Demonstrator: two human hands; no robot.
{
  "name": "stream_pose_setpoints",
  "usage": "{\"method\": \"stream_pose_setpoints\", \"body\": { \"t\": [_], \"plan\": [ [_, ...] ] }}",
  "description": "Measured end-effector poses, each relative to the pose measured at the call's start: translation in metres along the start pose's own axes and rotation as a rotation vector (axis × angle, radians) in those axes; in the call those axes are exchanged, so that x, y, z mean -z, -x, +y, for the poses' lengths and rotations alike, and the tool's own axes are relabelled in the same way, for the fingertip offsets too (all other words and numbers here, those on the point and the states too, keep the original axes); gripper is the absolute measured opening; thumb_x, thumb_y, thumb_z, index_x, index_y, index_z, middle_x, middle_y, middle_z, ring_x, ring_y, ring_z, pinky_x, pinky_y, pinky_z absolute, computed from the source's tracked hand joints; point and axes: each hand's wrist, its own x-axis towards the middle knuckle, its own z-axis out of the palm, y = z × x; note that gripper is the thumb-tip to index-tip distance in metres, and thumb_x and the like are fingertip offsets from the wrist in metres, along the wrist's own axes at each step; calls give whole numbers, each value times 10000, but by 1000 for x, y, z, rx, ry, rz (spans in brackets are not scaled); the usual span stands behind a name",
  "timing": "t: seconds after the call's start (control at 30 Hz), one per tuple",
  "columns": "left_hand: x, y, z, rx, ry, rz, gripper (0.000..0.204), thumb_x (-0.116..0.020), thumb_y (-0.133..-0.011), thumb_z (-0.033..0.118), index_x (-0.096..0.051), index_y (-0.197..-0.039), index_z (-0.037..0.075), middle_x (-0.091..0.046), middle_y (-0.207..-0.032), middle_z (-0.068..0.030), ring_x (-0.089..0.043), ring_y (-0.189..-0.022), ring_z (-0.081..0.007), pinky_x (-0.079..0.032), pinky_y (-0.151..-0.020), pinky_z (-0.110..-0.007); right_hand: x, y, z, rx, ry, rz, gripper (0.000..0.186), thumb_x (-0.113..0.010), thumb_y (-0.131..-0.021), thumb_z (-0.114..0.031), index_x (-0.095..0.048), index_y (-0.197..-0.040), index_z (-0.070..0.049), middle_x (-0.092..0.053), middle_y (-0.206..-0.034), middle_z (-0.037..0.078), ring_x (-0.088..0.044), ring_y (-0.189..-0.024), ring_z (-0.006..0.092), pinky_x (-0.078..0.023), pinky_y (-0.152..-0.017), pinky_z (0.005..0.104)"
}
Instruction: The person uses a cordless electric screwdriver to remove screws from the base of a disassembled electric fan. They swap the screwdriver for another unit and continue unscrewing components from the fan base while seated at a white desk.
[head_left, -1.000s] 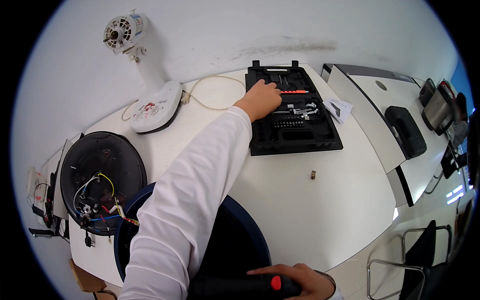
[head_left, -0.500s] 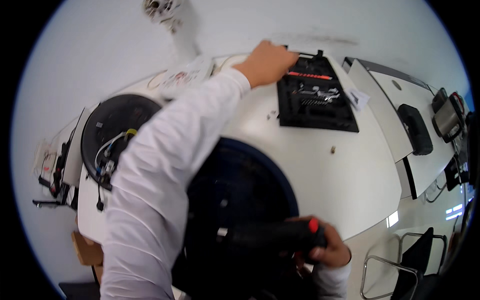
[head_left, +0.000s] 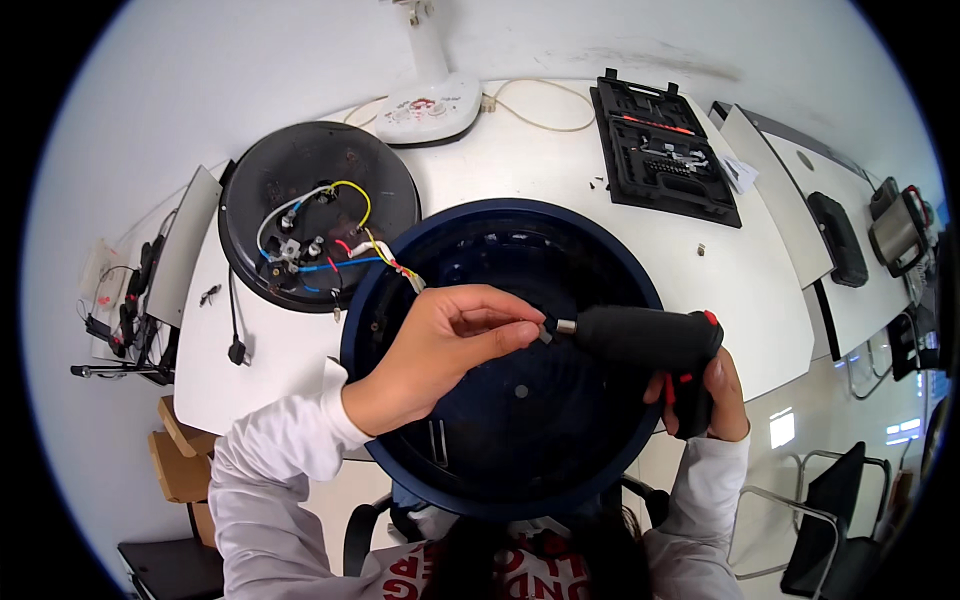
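My left hand [head_left: 460,340] pinches a small metal piece [head_left: 543,332] beside the chuck of a black cordless screwdriver [head_left: 630,335], above the inside of a large dark blue round basin [head_left: 520,450]. My right hand [head_left: 725,400] grips the screwdriver's handle, fingers wrapped round it. A black disc-shaped base [head_left: 275,175] carrying coloured wires and terminals sits to the upper left, its wires running over the basin's rim. An open black tool case [head_left: 675,200] holding bits and small tools lies at the back right.
A white appliance stand [head_left: 427,110] with a cord is at the back of the white table [head_left: 520,160]. A plug [head_left: 236,350] hangs at left. At right are another desk, a black case [head_left: 840,240], a kettle [head_left: 895,230] and a chair [head_left: 820,540].
My left hand has come back from the tool case down to the screwdriver's tip with a small piece. The screwdriver has risen above the basin, and more of the basin shows.
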Motion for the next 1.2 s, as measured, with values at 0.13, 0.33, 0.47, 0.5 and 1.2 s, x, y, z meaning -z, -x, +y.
{"method": "stream_pose_setpoints", "body": {
  "t": [0.13, 0.33, 0.47, 0.5, 1.2],
  "plan": [
    [-1, -10, -16, 80, 105, -9, 169, -637, -808, 42, -622, -967, -11, -646, -879, -82, -607, -789, -116, -474, -760, -219, -4, 2, 7, 66, 40, 85, 712, -425, -838, -579, -463, -1136, 67, -593, -712, 203, -488, -356, 142, -389, -323, 204],
    [-7, -10, -18, 28, 138, 4, 136, -631, -821, 63, -614, -943, 6, -644, -874, -67, -600, -810, -106, -468, -773, -217, -5, 5, 15, 120, -9, 112, 666, -362, -882, -536, -464, -1145, 68, -582, -698, 210, -476, -352, 143, -386, -322, 203],
    [-5, -12, -17, 34, 173, 39, 116, -627, -826, 70, -611, -925, 13, -643, -876, -65, -600, -810, -105, -466, -776, -215, -2, 6, 14, 39, -7, 113, 801, -448, -782, -664, -472, -1118, 63, -611, -721, 172, -536, -399, 149, -445, -364, 213],
    [-5, -13, -17, 44, 184, 52, 113, -627, -827, 71, -611, -922, 14, -643, -877, -65, -600, -809, -106, -466, -776, -215, -2, 7, 14, 37, -14, 113, 802, -450, -782, -664, -472, -1118, 64, -611, -722, 174, -536, -399, 149, -446, -365, 213],
    [-18, -23, -15, -274, -4, 118, 58, -669, -742, -36, -644, -792, -17, -650, -859, -105, -604, -860, -160, -479, -769, -236, 0, 5, 18, 90, -176, 105, 717, -399, -848, -586, -426, -1168, 55, -578, -709, 205, -483, -355, 161, -398, -325, 215]
  ]
}}
